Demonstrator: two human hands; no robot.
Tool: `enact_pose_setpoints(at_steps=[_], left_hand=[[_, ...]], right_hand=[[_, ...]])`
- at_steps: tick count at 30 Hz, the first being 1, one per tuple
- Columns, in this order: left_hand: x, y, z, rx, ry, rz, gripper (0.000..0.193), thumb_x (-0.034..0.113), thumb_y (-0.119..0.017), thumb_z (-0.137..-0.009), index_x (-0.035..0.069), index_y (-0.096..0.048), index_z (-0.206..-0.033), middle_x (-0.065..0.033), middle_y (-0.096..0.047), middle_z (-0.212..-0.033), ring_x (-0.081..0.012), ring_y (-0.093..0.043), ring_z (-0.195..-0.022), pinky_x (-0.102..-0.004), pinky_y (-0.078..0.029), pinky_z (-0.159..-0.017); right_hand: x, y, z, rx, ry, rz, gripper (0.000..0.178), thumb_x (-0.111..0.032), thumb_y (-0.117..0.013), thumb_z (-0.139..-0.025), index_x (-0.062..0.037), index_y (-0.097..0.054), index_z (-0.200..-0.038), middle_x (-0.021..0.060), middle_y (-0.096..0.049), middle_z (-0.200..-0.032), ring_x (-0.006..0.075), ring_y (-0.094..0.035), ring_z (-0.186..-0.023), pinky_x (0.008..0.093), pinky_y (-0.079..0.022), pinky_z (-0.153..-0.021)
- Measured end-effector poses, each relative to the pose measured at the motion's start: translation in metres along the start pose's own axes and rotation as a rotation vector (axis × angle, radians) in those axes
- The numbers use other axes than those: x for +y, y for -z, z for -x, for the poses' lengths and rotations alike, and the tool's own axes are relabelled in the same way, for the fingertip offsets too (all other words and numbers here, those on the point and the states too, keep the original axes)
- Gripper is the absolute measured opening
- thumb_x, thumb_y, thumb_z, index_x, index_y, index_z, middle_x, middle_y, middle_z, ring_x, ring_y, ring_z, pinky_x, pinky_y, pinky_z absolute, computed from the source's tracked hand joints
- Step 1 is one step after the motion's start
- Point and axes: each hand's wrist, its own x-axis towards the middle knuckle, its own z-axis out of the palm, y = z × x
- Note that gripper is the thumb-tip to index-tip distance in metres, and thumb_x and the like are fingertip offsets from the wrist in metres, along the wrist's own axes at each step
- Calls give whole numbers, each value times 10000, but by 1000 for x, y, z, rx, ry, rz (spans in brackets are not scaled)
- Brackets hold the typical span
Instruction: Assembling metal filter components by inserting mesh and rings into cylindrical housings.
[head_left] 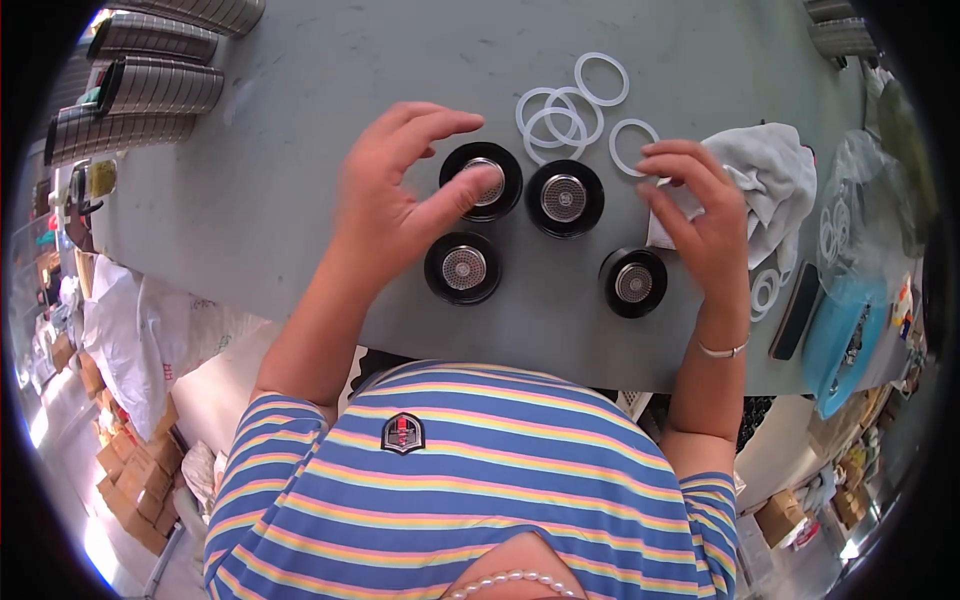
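My left hand (395, 190) is open, thumb and fingers spread apart. Its thumb lies over the silver centre of a round black cap (510, 198), partly hiding it. Three similar black caps with silver dotted discs are close by: one cap (592, 205) to the right, another cap (440, 284) nearer me, and a smaller-looking cap (614, 290) below my right hand. My right hand (708, 215) has its thumb and curved fingers apart, with nothing visible between them. Its fingertips are beside a white translucent ring (613, 150); whether they touch it I cannot tell. Several overlapping white rings (522, 120) lie farther back.
A crumpled white cloth (775, 165) lies right of my right hand. Beyond it are a clear plastic bag (865, 200), a dark flat bar (795, 311) and a blue tray (880, 295). Several silver ribbed cylinders (165, 85) lie at the far left of the grey table (270, 190).
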Motion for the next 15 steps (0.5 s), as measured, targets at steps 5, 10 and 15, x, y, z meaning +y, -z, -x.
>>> enact_pose_setpoints(at_steps=[5,10,15], left_hand=[[25,-12,15,16,-114,-74,245,72,-839,-869,41,-789,-1108,-95,-742,-1092,-218,-683,-969,-330,-547,-843],[41,-46,28,-96,-316,-351,351,93,-864,-756,90,-780,-1097,-32,-719,-1120,-269,-657,-1013,-392,-542,-864],[37,-65,36,-145,-373,-466,253,89,-837,-796,81,-771,-1040,-25,-715,-1076,-238,-651,-988,-393,-506,-868]], right_hand=[[30,-7,2,141,16,321,221,-24,-804,-881,-12,-749,-1095,84,-728,-1030,194,-725,-861,306,-589,-750],[8,-11,13,384,-185,90,138,-22,-760,-947,25,-746,-1075,60,-757,-939,120,-709,-751,269,-585,-688],[-26,2,41,478,-498,-493,116,-21,-708,-991,66,-739,-1062,118,-769,-938,137,-720,-691,264,-596,-620]])
